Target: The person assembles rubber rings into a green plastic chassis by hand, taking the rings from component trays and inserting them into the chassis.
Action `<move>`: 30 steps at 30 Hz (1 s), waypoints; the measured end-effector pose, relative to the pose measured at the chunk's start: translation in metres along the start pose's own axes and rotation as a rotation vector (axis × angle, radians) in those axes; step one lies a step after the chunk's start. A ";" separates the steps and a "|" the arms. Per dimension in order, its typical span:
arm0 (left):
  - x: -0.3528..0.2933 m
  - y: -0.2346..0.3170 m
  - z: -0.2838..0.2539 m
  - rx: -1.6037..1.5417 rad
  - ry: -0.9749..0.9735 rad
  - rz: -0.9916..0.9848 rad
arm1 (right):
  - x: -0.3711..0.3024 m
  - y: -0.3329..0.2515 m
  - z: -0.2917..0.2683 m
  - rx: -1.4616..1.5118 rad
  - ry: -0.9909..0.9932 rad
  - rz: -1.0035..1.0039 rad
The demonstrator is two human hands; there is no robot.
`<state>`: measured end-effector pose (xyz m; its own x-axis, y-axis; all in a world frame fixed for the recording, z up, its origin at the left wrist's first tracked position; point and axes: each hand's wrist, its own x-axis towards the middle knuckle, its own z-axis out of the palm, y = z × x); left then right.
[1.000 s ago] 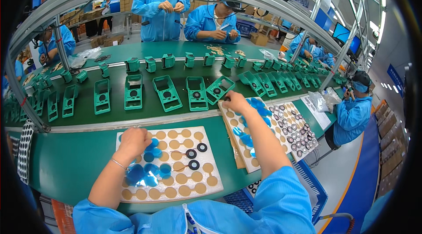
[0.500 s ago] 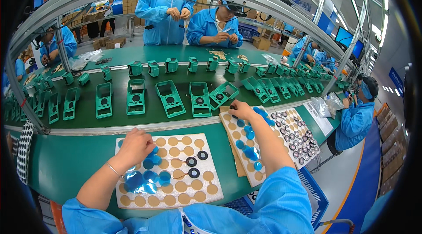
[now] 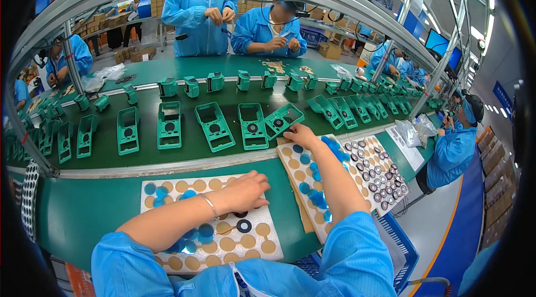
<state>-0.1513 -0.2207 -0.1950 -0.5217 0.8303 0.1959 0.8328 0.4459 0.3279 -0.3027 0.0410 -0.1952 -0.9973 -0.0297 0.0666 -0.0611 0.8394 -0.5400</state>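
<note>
In the head view, my left hand (image 3: 249,191) bends over the white sheet (image 3: 255,216), where one black ring (image 3: 243,225) lies just nearer me. My right hand (image 3: 301,136) curls at the other board's (image 3: 305,168) far corner. Both grips are hidden; I cannot tell.

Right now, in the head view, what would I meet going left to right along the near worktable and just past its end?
White sheet with black dots, left cluster of blue discs, left hand, right hand, dark round parts with pale rims, person in blue.
</note>
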 end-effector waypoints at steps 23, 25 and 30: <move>0.049 0.022 0.043 -0.096 0.030 -0.104 | 0.012 -0.031 0.009 -0.025 0.128 -0.045; 0.049 0.023 0.039 -0.083 0.027 -0.112 | 0.011 -0.021 0.000 -0.143 0.136 -0.054; 0.029 0.022 0.027 -0.029 0.080 -0.127 | 0.010 -0.002 -0.021 -0.179 0.090 -0.065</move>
<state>-0.1427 -0.1779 -0.2072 -0.6369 0.7378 0.2235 0.7539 0.5353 0.3811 -0.3118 0.0501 -0.1756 -0.9834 -0.0450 0.1759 -0.1093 0.9204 -0.3753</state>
